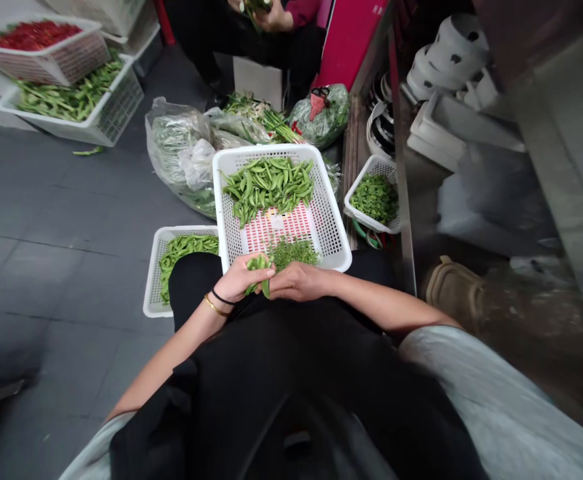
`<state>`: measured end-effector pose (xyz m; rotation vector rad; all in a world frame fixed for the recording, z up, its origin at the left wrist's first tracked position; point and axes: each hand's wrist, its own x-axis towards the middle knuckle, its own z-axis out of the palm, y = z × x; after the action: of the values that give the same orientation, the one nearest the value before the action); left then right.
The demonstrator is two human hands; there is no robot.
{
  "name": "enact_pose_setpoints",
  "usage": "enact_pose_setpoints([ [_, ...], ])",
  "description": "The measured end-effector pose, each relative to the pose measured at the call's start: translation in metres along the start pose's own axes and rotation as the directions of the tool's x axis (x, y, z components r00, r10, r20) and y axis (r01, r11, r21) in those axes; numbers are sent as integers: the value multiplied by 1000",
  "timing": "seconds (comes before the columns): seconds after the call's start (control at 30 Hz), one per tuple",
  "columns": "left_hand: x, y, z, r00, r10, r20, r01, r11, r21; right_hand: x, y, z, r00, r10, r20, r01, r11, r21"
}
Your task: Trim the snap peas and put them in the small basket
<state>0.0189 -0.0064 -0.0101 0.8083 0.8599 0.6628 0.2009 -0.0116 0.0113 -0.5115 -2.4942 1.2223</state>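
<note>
My left hand [244, 279] is curled around a small bunch of green pea pods [260, 265] over my lap. My right hand [298, 281] pinches the end of one pod [265, 288] that sticks down from that bunch. Both hands sit at the near rim of a large white plastic basket [330, 230] resting on my knees. The basket has a heap of green pods [268, 185] at its far side and a small pile of trimmed green bits [294, 252] near my hands.
A white basket of pods [154, 280] sits on the floor at my left knee. A small basket of green trimmings [375, 199] stands on the right. Plastic bags of greens [184, 150] lie ahead; stacked baskets [66, 87] at far left. Another person [271, 20] sits opposite.
</note>
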Motion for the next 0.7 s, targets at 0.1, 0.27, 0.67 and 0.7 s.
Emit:
enact_pose_setpoints([
  [0.1,-9,1,-4,993,-19,115,22,999,-25,-11,2,-20,980,182,-85,-161,964,210],
  [0.27,-13,0,-13,996,-35,78,42,995,-89,-40,13,-58,704,474,-529,-476,867,145],
  [0.67,-7,2,7,987,108,-115,-89,983,163,12,-4,-13,929,265,-259,-370,674,-639],
  [0.7,-8,2,7,979,135,-154,-111,982,155,13,-4,-14,915,272,-298,-403,671,-623],
])
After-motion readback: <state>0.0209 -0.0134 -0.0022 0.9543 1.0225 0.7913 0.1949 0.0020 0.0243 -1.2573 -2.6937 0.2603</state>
